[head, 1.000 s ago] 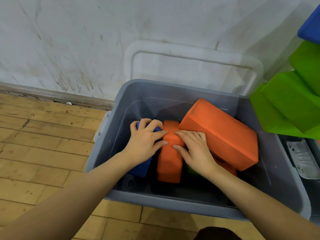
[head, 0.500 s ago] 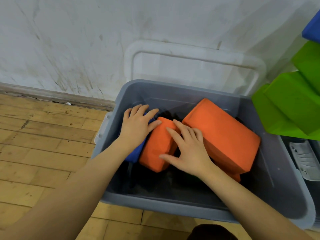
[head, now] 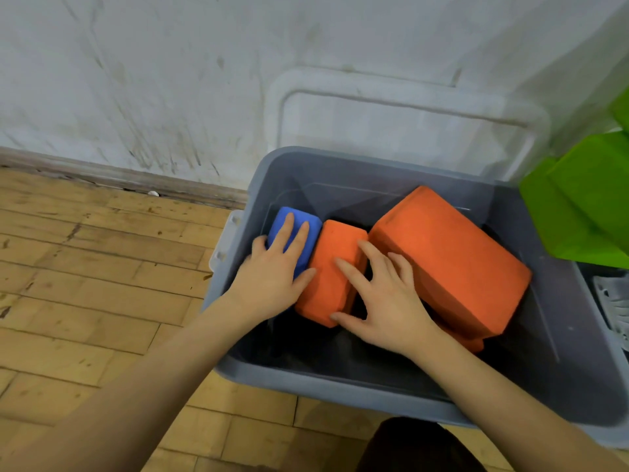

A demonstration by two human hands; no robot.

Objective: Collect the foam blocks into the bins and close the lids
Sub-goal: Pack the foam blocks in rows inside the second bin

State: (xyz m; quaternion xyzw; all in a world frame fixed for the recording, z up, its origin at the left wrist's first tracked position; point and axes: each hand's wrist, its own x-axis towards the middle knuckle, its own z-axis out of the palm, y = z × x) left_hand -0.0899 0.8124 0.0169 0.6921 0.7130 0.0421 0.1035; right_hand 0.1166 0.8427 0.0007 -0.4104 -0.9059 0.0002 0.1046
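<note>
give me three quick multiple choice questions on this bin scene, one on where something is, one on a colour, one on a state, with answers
1. Where does the clear plastic lid stand?
A. shut on the bin
B. leaning on the wall behind the bin
C. flat on the wooden floor

2. What colour is the small foam block under the left hand?
A. blue
B. yellow
C. white

3. In what state is the grey plastic bin?
A. open, with blocks inside
B. closed
C. tipped on its side

Answers: 1 B, the lid is upright against the white wall beyond the bin's far rim. 2 A, blue shows between and beyond the left hand's fingers. 3 A, the top is uncovered, and the narrow orange foam block under the right hand and the large orange foam block lie inside.
</note>
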